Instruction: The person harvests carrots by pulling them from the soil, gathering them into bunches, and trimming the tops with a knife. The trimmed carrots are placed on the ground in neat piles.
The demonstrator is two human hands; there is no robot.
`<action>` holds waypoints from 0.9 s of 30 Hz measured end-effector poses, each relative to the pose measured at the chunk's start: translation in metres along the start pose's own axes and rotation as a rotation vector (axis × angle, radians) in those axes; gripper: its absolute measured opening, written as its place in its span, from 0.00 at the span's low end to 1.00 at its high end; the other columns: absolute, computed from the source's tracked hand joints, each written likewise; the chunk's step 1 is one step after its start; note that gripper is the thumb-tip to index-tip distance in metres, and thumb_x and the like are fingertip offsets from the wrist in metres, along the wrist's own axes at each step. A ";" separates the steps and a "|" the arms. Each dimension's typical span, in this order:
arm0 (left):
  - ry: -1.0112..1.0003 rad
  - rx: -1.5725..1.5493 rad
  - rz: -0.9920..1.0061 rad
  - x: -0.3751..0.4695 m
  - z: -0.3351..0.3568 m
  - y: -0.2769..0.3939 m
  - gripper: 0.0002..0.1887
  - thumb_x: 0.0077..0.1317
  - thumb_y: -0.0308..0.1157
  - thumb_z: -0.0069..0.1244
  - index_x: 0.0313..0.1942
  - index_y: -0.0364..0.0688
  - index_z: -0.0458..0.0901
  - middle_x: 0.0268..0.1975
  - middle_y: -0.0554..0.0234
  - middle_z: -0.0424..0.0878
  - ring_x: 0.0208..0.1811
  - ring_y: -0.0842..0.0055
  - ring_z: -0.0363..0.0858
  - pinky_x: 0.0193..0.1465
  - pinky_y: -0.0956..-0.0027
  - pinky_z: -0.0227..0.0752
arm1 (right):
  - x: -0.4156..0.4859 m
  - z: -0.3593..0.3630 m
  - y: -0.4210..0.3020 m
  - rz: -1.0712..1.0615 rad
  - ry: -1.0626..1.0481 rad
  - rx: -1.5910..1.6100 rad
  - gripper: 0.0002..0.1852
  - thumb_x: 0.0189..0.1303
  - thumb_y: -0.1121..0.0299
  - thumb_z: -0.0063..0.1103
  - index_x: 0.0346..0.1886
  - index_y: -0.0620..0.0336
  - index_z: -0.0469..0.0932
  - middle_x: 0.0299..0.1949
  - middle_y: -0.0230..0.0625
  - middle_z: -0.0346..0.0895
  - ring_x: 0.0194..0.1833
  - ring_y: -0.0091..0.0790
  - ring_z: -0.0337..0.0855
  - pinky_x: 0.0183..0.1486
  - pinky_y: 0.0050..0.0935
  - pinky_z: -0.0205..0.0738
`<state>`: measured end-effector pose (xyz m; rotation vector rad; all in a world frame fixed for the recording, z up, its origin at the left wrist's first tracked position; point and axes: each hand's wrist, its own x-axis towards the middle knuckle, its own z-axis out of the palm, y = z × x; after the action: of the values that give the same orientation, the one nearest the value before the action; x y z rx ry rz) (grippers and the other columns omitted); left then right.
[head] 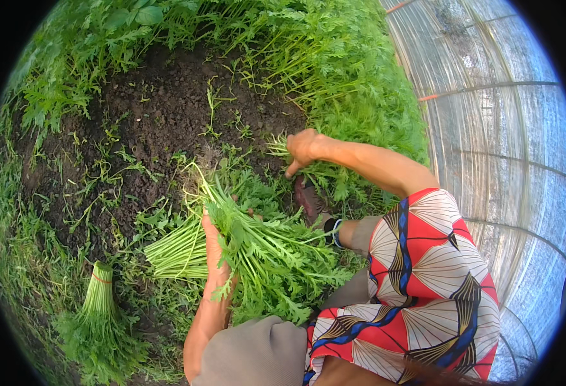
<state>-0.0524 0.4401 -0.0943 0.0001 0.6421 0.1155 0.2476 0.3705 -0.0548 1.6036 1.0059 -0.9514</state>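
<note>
My left hand (211, 229), partly hidden by foliage, grips a bunch of leafy greens with feathery leaves (258, 241). Thin roots (205, 164) stick out at its top end, and the leaves spread toward my knees. Beneath and beside that bunch lies a pile of greens with trimmed, even stem ends (179, 251). Farther to the right, my right hand (304, 148) is closed around a small clump of stems (278, 145), whose pale ends poke out to the left. Its thumb points downward, just above my shoe (309, 200).
A bundle of greens tied with a red band (100, 280) stands stem-ends up at the lower left. Dark soil (162, 96) with scattered sprigs stretches ahead. Dense standing greens (350, 62) border it at the back and right. A plastic-sheeted greenhouse wall (495, 130) with hoops curves along the right.
</note>
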 end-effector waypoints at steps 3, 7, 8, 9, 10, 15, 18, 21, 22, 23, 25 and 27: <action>-0.002 0.095 0.046 -0.007 -0.003 -0.001 0.41 0.71 0.69 0.35 0.65 0.40 0.70 0.48 0.53 0.82 0.49 0.61 0.84 0.53 0.57 0.79 | 0.009 0.023 -0.007 0.074 0.178 -0.026 0.40 0.52 0.35 0.70 0.55 0.62 0.79 0.47 0.38 0.84 0.53 0.44 0.84 0.51 0.41 0.78; 0.008 0.080 0.076 -0.011 -0.002 -0.002 0.42 0.70 0.70 0.35 0.66 0.41 0.69 0.49 0.53 0.82 0.49 0.62 0.83 0.53 0.57 0.79 | 0.032 0.030 0.016 0.175 0.102 0.105 0.32 0.56 0.45 0.71 0.55 0.61 0.81 0.54 0.40 0.83 0.56 0.43 0.83 0.53 0.41 0.78; -0.007 0.094 0.090 -0.013 -0.001 -0.003 0.42 0.70 0.70 0.36 0.65 0.41 0.69 0.49 0.53 0.82 0.48 0.61 0.83 0.53 0.57 0.79 | 0.035 0.030 0.021 0.162 0.036 0.130 0.30 0.57 0.46 0.71 0.55 0.60 0.81 0.55 0.40 0.83 0.56 0.42 0.83 0.53 0.40 0.78; -0.061 0.088 0.105 -0.015 0.000 -0.004 0.41 0.70 0.70 0.36 0.65 0.41 0.69 0.49 0.53 0.82 0.48 0.61 0.83 0.53 0.57 0.79 | 0.038 0.028 0.025 0.141 0.000 0.161 0.29 0.57 0.47 0.71 0.54 0.59 0.82 0.56 0.39 0.83 0.57 0.41 0.83 0.53 0.40 0.78; -0.085 0.098 0.122 -0.016 0.001 -0.004 0.40 0.70 0.70 0.36 0.64 0.43 0.70 0.48 0.54 0.82 0.48 0.61 0.83 0.53 0.56 0.79 | 0.037 0.028 0.025 0.121 0.006 0.175 0.20 0.59 0.54 0.69 0.49 0.56 0.85 0.52 0.38 0.85 0.54 0.40 0.85 0.51 0.40 0.79; -0.017 0.094 0.073 -0.018 0.007 -0.002 0.38 0.70 0.69 0.37 0.62 0.43 0.71 0.48 0.55 0.82 0.49 0.62 0.83 0.53 0.56 0.79 | 0.011 0.046 -0.007 0.042 0.162 0.064 0.10 0.58 0.67 0.61 0.40 0.59 0.87 0.44 0.42 0.87 0.48 0.42 0.88 0.46 0.40 0.81; -0.013 0.014 -0.034 -0.008 0.012 -0.004 0.39 0.70 0.69 0.37 0.62 0.42 0.71 0.48 0.55 0.82 0.49 0.61 0.83 0.55 0.56 0.79 | -0.004 0.068 -0.025 -0.133 0.319 -0.024 0.11 0.56 0.70 0.60 0.39 0.62 0.85 0.40 0.44 0.87 0.44 0.44 0.89 0.43 0.42 0.82; -0.061 0.079 -0.017 -0.002 0.014 -0.011 0.39 0.71 0.69 0.36 0.62 0.42 0.71 0.49 0.55 0.82 0.49 0.61 0.82 0.55 0.56 0.79 | -0.001 0.083 -0.016 -0.056 0.378 -0.049 0.27 0.54 0.70 0.61 0.57 0.77 0.71 0.36 0.50 0.86 0.41 0.44 0.89 0.38 0.42 0.80; -0.096 0.085 -0.009 0.000 0.013 -0.012 0.40 0.70 0.69 0.36 0.62 0.41 0.71 0.49 0.54 0.81 0.49 0.61 0.83 0.55 0.56 0.78 | 0.003 0.086 -0.008 0.008 0.370 -0.097 0.30 0.55 0.69 0.62 0.60 0.78 0.69 0.38 0.49 0.86 0.41 0.43 0.89 0.38 0.41 0.80; -0.077 0.116 0.007 0.000 0.013 -0.014 0.40 0.70 0.69 0.36 0.62 0.41 0.71 0.49 0.54 0.81 0.49 0.61 0.83 0.55 0.56 0.78 | 0.008 0.089 -0.001 0.106 0.367 -0.164 0.33 0.55 0.68 0.63 0.62 0.78 0.67 0.40 0.47 0.86 0.40 0.43 0.89 0.38 0.39 0.80; -0.084 0.108 -0.001 0.001 0.011 -0.015 0.40 0.70 0.70 0.37 0.62 0.40 0.71 0.49 0.53 0.81 0.49 0.61 0.83 0.55 0.56 0.78 | 0.018 0.094 0.010 0.099 0.312 -0.140 0.27 0.56 0.65 0.64 0.58 0.71 0.76 0.44 0.44 0.86 0.44 0.40 0.88 0.40 0.38 0.79; -0.053 0.145 0.008 0.002 0.010 -0.016 0.40 0.70 0.70 0.36 0.62 0.41 0.71 0.50 0.52 0.81 0.50 0.61 0.83 0.56 0.55 0.78 | 0.026 0.098 0.015 0.073 0.235 -0.127 0.22 0.56 0.65 0.64 0.53 0.65 0.82 0.45 0.42 0.86 0.46 0.40 0.87 0.41 0.39 0.79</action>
<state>-0.0428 0.4247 -0.0880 0.1454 0.5962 0.0760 0.2600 0.2769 -0.0949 1.6587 1.1364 -0.6470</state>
